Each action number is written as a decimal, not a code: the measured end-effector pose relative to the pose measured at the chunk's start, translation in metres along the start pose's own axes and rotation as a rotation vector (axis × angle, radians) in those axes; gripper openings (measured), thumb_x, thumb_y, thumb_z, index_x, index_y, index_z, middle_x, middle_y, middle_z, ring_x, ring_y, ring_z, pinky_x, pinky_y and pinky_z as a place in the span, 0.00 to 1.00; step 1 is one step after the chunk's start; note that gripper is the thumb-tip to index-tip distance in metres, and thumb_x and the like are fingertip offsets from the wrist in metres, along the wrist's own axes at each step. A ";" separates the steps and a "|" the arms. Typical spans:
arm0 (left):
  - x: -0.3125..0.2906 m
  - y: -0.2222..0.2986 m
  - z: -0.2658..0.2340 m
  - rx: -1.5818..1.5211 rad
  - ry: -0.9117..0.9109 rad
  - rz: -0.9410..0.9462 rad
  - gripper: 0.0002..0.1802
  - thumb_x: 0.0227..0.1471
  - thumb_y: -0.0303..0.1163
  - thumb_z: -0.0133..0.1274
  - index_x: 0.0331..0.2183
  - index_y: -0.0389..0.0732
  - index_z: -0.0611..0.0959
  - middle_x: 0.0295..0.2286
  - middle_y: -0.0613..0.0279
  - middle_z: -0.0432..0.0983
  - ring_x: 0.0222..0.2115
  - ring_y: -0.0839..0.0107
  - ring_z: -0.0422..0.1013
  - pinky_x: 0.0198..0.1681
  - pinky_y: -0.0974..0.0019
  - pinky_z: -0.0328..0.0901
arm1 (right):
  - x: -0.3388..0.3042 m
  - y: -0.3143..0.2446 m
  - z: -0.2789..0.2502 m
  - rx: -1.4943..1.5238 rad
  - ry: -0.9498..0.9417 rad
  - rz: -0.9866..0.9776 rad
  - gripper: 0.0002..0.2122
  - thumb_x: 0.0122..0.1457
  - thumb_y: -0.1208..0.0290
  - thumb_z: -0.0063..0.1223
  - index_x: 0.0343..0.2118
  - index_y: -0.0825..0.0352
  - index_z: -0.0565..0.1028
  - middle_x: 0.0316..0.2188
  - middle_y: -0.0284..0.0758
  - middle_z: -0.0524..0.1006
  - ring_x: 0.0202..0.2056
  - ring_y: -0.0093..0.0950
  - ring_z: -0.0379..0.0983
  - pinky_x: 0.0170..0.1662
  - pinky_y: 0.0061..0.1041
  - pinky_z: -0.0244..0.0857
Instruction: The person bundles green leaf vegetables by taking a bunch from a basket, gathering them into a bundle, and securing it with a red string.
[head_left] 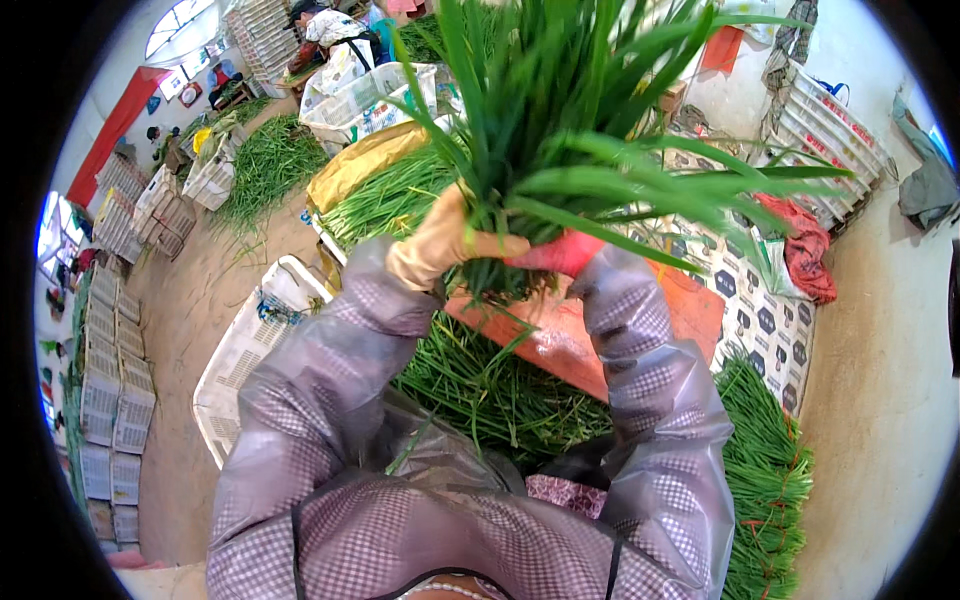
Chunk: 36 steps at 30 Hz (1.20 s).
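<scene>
Both my hands are raised in front of me around a thick bunch of green chives (pixel 540 110). My left hand (pixel 445 240), in a cream glove, is wrapped round its lower part. My right hand (pixel 565 252), in a pinkish-red glove, closes on the same bunch from the other side; leaves partly cover its fingers. The leaves fan upward and to the right, some smeared by motion. Below the hands is an orange-red board (pixel 550 345). Loose chives (pixel 490 390) lie in a heap between my arms and the board.
More chives (pixel 400 195) lie beyond my left hand beside a yellow sack (pixel 365 165). A white crate (pixel 250 350) stands at left. Tied bundles (pixel 765 490) lie at right by a patterned sheet (pixel 770 325). Stacked crates (pixel 120 390) line the left wall; another person (pixel 335 30) works at the back.
</scene>
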<state>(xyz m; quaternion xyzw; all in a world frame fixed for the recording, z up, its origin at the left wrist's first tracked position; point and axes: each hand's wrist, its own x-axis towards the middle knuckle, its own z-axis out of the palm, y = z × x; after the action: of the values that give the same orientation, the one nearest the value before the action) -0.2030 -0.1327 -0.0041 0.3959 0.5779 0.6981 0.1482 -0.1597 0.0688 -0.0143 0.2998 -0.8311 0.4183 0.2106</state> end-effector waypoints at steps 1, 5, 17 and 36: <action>0.007 -0.017 -0.001 -0.085 -0.053 0.004 0.41 0.36 0.24 0.69 0.53 0.36 0.70 0.48 0.59 0.72 0.50 0.69 0.67 0.54 0.64 0.62 | -0.007 0.015 0.001 0.011 0.004 0.044 0.29 0.45 0.63 0.67 0.51 0.63 0.71 0.51 0.36 0.73 0.50 0.31 0.69 0.55 0.33 0.63; 0.018 -0.083 -0.002 -0.429 -0.149 -0.321 0.42 0.37 0.23 0.68 0.54 0.38 0.68 0.48 0.57 0.71 0.49 0.65 0.67 0.52 0.59 0.65 | -0.024 0.084 0.027 0.165 -0.010 0.224 0.26 0.48 0.64 0.63 0.52 0.63 0.71 0.50 0.37 0.73 0.49 0.32 0.69 0.53 0.33 0.64; 0.028 -0.116 -0.013 -0.552 0.160 -0.285 0.38 0.42 0.25 0.66 0.54 0.37 0.68 0.48 0.57 0.72 0.48 0.68 0.68 0.52 0.61 0.64 | -0.042 0.209 0.090 0.639 0.009 0.482 0.19 0.59 0.68 0.50 0.54 0.62 0.69 0.47 0.38 0.73 0.46 0.34 0.71 0.50 0.32 0.68; -0.229 0.047 -0.028 -0.583 0.252 -0.221 0.45 0.42 0.32 0.59 0.60 0.37 0.59 0.57 0.47 0.60 0.58 0.58 0.58 0.62 0.53 0.52 | -0.017 -0.081 0.219 0.943 -0.728 0.363 0.26 0.52 0.61 0.63 0.52 0.66 0.70 0.44 0.35 0.76 0.47 0.28 0.71 0.50 0.31 0.65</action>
<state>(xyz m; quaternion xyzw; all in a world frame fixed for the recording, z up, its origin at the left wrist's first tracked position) -0.0641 -0.3180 -0.0481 0.1823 0.4069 0.8573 0.2574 -0.1147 -0.1435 -0.1015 0.3379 -0.6130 0.6405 -0.3160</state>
